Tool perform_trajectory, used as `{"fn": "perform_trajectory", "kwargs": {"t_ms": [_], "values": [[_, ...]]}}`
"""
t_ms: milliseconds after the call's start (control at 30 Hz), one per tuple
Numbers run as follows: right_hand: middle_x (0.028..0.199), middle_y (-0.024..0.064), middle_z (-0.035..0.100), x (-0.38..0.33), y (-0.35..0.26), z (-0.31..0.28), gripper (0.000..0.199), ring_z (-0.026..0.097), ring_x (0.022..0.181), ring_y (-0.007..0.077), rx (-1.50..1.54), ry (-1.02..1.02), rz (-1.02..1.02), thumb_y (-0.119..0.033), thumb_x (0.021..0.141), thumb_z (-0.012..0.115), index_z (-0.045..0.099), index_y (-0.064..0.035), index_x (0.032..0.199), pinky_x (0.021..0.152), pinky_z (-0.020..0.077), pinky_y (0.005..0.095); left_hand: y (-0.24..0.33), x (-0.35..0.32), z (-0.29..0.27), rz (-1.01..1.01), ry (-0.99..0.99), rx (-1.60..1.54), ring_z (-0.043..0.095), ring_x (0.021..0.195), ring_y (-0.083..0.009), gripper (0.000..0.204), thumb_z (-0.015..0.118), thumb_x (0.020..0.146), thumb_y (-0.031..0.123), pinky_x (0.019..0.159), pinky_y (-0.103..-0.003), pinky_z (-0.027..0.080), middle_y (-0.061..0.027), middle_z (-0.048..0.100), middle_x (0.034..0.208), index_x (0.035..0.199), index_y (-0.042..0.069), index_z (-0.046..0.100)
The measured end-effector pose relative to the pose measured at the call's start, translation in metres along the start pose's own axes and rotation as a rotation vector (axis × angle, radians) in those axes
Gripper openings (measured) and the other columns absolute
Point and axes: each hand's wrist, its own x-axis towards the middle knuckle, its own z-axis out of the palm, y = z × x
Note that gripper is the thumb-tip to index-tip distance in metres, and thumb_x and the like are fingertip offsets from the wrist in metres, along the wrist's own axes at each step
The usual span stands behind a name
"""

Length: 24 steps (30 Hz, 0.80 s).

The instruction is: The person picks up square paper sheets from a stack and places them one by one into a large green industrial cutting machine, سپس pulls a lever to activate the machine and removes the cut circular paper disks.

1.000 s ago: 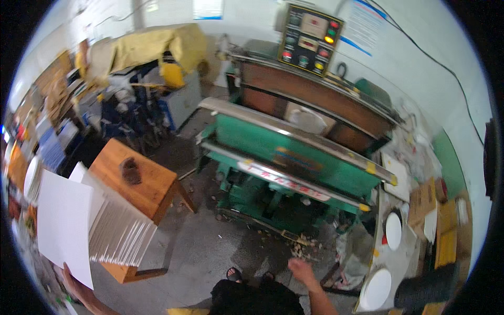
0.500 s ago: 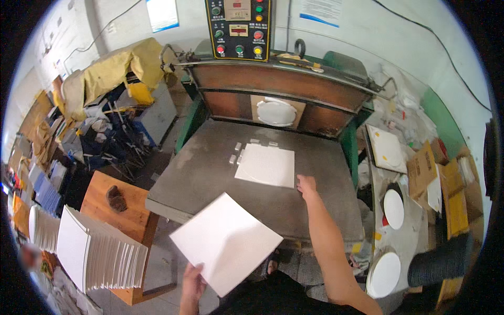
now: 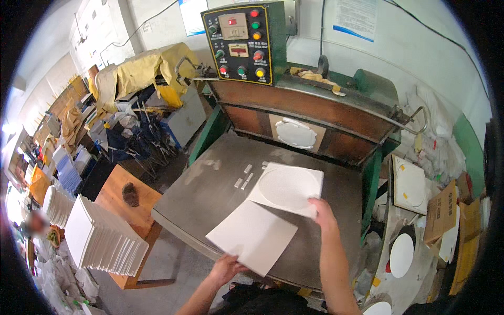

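My left hand [image 3: 228, 270] grips a plain white square board [image 3: 252, 236] by its near left edge, fingers underneath. The board is held over the front of the press bed [image 3: 194, 189]. My right hand [image 3: 321, 211] pinches the near right corner of a second white square board [image 3: 290, 184], which bears a large round cut line and sits tilted over the bed. The plain board's far corner overlaps or meets the second board's near edge. Left of the second board, several small light blocks [image 3: 239, 182] rest on the bed.
Behind the bed stands the raised press head with a round white die plate [image 3: 296, 134], below a control box [image 3: 242, 44]. A wooden table [image 3: 131, 210] at left carries a stack of white boards [image 3: 107, 239]. On the right bench lie white discs [image 3: 401, 255] and a cardboard box [image 3: 441, 212].
My right hand has taken hold of the board on the bed and raised its near side. My left hand has brought the plain board forward over the bed. The view has shifted.
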Motion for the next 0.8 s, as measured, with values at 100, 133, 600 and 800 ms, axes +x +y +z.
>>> {"fn": "perform_trajectory", "kwargs": {"t_ms": [100, 133, 600, 800], "values": [[0.123, 0.0188, 0.057, -0.09, -0.031, -0.043, 0.059, 0.057, 0.111, 0.0323, -0.057, 0.08, -0.229, -0.015, 0.082, 0.068, 0.045, 0.0075, 0.131, 0.095, 0.0466, 0.0424, -0.01, 0.09, 0.039, -0.018, -0.018, -0.019, 0.057, 0.114, -0.0366, 0.041, 0.039, 0.095, 0.005, 0.098, -0.053, 0.048, -0.0237, 0.052, 0.126, 0.135, -0.005, 0.035], [0.123, 0.0177, 0.057, -0.122, -0.039, -0.058, 0.057, 0.057, 0.111, 0.0323, -0.053, 0.103, -0.241, -0.013, 0.082, 0.068, 0.046, 0.005, 0.132, 0.097, 0.0453, 0.0428, -0.014, 0.122, 0.053, -0.03, 0.033, -0.014, 0.056, 0.113, -0.0376, 0.04, 0.038, 0.095, 0.004, 0.098, -0.054, 0.049, -0.0235, 0.051, 0.126, 0.134, -0.005, 0.035], [0.137, 0.0218, 0.042, -0.42, 0.032, -0.029, 0.061, 0.043, 0.123, 0.0343, 0.149, 0.911, -0.426, -0.014, 0.084, 0.067, 0.041, 0.0003, 0.138, 0.101, 0.0394, 0.0441, -0.031, 0.2, 0.104, 0.54, 0.311, 1.299, 0.056, 0.111, -0.0344, 0.054, 0.07, 0.08, 0.022, 0.092, -0.049, 0.048, -0.0171, 0.056, 0.12, 0.126, 0.001, 0.049], [0.137, 0.0222, 0.043, -0.445, 0.063, -0.002, 0.071, 0.041, 0.125, 0.0353, -0.14, 1.127, -0.192, -0.026, 0.081, 0.072, 0.04, 0.004, 0.137, 0.105, 0.0344, 0.0445, -0.051, 0.263, 0.169, 0.798, 0.15, 2.006, 0.034, 0.137, -0.0338, 0.077, 0.067, 0.08, 0.029, 0.111, -0.051, 0.027, -0.0157, 0.04, 0.145, 0.145, 0.007, 0.032]]}}
